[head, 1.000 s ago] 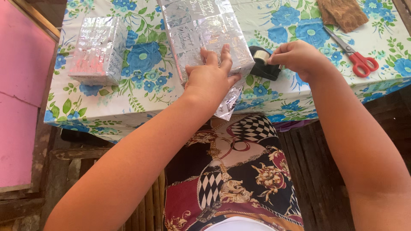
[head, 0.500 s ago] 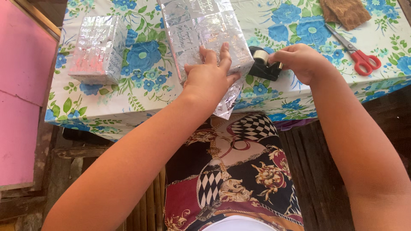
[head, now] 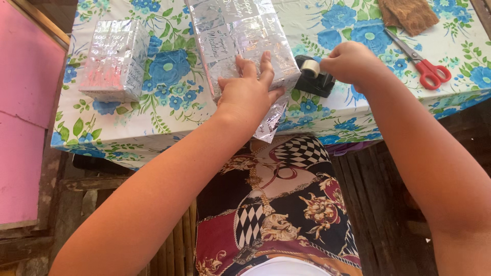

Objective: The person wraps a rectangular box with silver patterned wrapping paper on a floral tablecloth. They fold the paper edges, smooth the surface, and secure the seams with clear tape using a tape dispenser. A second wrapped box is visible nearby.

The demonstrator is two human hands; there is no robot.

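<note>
My left hand (head: 249, 92) lies flat on the near end of a large box wrapped in silver paper (head: 240, 36), pressing the paper down; a loose flap of the paper (head: 268, 120) hangs over the table edge. My right hand (head: 350, 64) pinches at a black tape dispenser (head: 313, 77) with a roll of clear tape, just right of the box. The strip of tape itself is too thin to make out.
A second, smaller silver-wrapped box (head: 112, 59) stands at the left on the blue-flowered tablecloth (head: 169, 97). Red-handled scissors (head: 424, 64) and a brown cloth (head: 409, 14) lie at the far right. A pink board (head: 25, 102) leans at the left. My patterned lap is below.
My right hand has lifted a little, up and away from the dispenser's near side. The left hand stays pressed on the box.
</note>
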